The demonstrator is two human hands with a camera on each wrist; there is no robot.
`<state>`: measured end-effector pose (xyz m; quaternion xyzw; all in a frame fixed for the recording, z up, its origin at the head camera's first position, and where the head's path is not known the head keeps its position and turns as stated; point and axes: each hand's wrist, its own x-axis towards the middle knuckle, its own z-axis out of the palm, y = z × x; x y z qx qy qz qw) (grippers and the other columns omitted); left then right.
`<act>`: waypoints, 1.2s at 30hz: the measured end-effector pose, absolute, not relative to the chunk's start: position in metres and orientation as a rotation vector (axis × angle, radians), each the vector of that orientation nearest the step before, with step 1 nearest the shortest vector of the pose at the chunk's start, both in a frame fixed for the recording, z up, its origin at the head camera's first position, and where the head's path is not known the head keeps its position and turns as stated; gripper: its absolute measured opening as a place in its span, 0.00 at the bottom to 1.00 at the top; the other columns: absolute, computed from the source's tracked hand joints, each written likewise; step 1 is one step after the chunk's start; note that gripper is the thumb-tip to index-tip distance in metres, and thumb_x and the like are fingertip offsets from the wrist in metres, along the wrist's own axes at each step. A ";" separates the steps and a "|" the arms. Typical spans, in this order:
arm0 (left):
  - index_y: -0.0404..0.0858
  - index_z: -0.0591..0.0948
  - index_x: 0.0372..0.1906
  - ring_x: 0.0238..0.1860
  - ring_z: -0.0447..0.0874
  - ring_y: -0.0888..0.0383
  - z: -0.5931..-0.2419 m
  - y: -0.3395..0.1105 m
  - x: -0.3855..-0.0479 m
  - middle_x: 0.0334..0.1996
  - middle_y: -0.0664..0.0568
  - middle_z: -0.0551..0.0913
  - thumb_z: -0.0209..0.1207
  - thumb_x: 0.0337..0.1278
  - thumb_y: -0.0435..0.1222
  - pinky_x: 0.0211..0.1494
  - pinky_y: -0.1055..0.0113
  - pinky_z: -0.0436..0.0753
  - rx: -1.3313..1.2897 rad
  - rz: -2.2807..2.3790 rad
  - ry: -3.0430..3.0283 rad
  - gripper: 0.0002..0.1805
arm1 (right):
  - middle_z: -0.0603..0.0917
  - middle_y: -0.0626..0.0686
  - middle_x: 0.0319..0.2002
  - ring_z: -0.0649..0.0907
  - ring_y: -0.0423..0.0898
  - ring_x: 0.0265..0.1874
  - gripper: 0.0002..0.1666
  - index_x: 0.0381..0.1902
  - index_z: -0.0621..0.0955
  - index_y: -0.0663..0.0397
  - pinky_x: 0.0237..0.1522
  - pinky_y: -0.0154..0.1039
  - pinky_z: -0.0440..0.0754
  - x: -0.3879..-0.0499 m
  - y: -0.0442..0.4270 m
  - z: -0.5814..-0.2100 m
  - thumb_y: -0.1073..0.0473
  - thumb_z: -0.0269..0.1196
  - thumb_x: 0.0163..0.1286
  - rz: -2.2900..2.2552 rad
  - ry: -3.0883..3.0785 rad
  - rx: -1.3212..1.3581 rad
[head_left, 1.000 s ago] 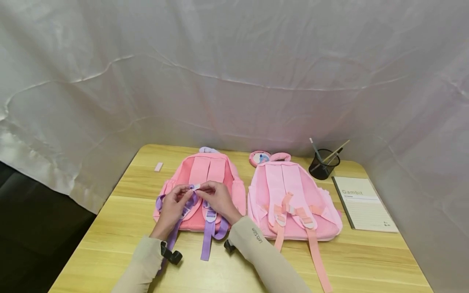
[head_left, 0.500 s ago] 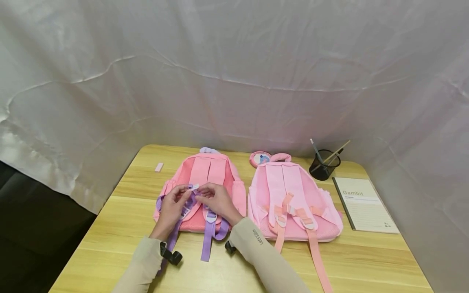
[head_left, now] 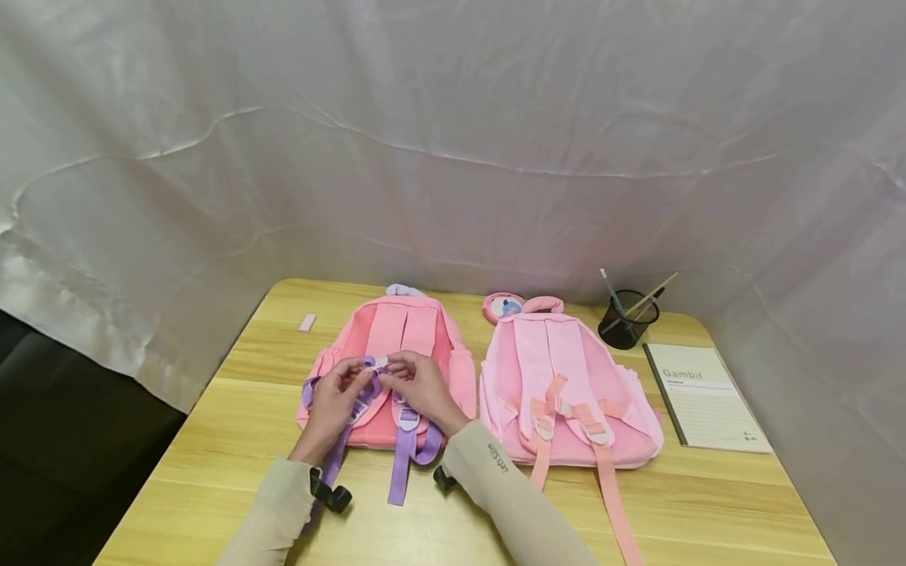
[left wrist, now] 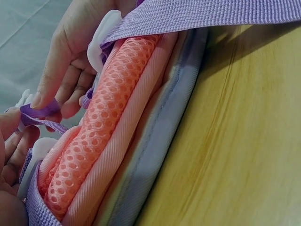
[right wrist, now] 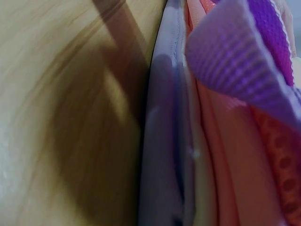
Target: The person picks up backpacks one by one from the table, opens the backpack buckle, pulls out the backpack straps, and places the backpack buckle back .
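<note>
A coral-pink backpack [head_left: 368, 322] lies back side up, with purple webbing straps [head_left: 399, 464] and white adjusters [head_left: 407, 418] along its lower end. Above it, both hands meet at a small white plastic buckle [head_left: 381, 362] on thin purple webbing. My left hand [head_left: 331, 402] pinches the webbing at the buckle's left side. From the right, my right hand [head_left: 425, 387] pinches the buckle between thumb and fingers. In the left wrist view, the buckle [left wrist: 23, 100] and purple webbing [left wrist: 44, 113] sit between both hands' fingertips. The right wrist view shows a purple strap [right wrist: 230, 52] but no clear fingers.
Just right lies a light-pink backpack [head_left: 587, 354] with orange straps, a round pink charm [head_left: 504, 306] by its handle. A black mesh pen cup [head_left: 623, 334] and a notebook [head_left: 708, 401] stand further right. A small pink eraser-like block [head_left: 307, 322] lies left.
The white buckle tilts slightly between the fingertips, and the right fingers shift a little on it. Both arms and the backpacks stay in place.
</note>
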<state>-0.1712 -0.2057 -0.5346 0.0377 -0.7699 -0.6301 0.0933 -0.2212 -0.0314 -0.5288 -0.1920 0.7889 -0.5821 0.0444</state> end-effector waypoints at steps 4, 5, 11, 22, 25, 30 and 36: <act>0.36 0.83 0.57 0.40 0.80 0.62 -0.533 -0.205 -0.171 0.44 0.46 0.85 0.63 0.72 0.36 0.43 0.73 0.79 0.109 -1.846 -2.307 0.14 | 0.91 0.56 0.41 0.89 0.42 0.37 0.19 0.55 0.86 0.57 0.41 0.30 0.85 -0.221 -0.032 -0.528 0.62 0.73 0.67 -1.801 2.400 -0.605; 0.35 0.83 0.58 0.40 0.80 0.62 -0.533 -0.204 -0.171 0.44 0.46 0.85 0.62 0.72 0.36 0.43 0.73 0.79 0.108 -1.835 -2.318 0.15 | 0.91 0.56 0.41 0.89 0.42 0.37 0.20 0.56 0.86 0.56 0.41 0.30 0.85 -0.221 -0.031 -0.528 0.62 0.73 0.67 -1.804 2.399 -0.609; 0.36 0.82 0.58 0.41 0.81 0.61 -0.533 -0.205 -0.171 0.46 0.43 0.85 0.63 0.72 0.37 0.44 0.73 0.79 0.118 -1.832 -2.338 0.16 | 0.91 0.56 0.42 0.88 0.41 0.37 0.21 0.57 0.86 0.55 0.42 0.31 0.85 -0.221 -0.030 -0.528 0.61 0.74 0.66 -1.811 2.389 -0.603; 0.37 0.82 0.59 0.43 0.80 0.60 -0.534 -0.205 -0.170 0.48 0.44 0.84 0.61 0.74 0.37 0.46 0.73 0.78 0.146 -1.869 -2.321 0.15 | 0.91 0.55 0.42 0.89 0.40 0.36 0.16 0.48 0.87 0.59 0.41 0.31 0.86 -0.221 -0.029 -0.529 0.61 0.76 0.63 -1.738 2.383 -0.611; 0.37 0.82 0.59 0.43 0.80 0.59 -0.533 -0.205 -0.170 0.47 0.44 0.84 0.61 0.73 0.37 0.45 0.74 0.78 0.143 -1.874 -2.316 0.15 | 0.91 0.55 0.41 0.89 0.41 0.37 0.16 0.48 0.87 0.58 0.42 0.30 0.86 -0.221 -0.029 -0.529 0.60 0.76 0.63 -1.734 2.396 -0.603; 0.37 0.82 0.58 0.42 0.80 0.60 -0.535 -0.206 -0.171 0.46 0.44 0.84 0.61 0.73 0.37 0.44 0.73 0.78 0.132 -1.868 -2.317 0.15 | 0.91 0.56 0.42 0.90 0.46 0.40 0.21 0.55 0.85 0.58 0.44 0.31 0.86 -0.220 -0.030 -0.528 0.61 0.75 0.65 -1.796 2.359 -0.589; 0.36 0.83 0.56 0.41 0.79 0.60 -0.536 -0.206 -0.171 0.45 0.46 0.84 0.62 0.72 0.37 0.43 0.73 0.78 0.112 -1.842 -2.327 0.14 | 0.91 0.57 0.41 0.91 0.47 0.40 0.21 0.56 0.85 0.56 0.44 0.30 0.86 -0.221 -0.030 -0.528 0.61 0.74 0.66 -1.841 2.337 -0.585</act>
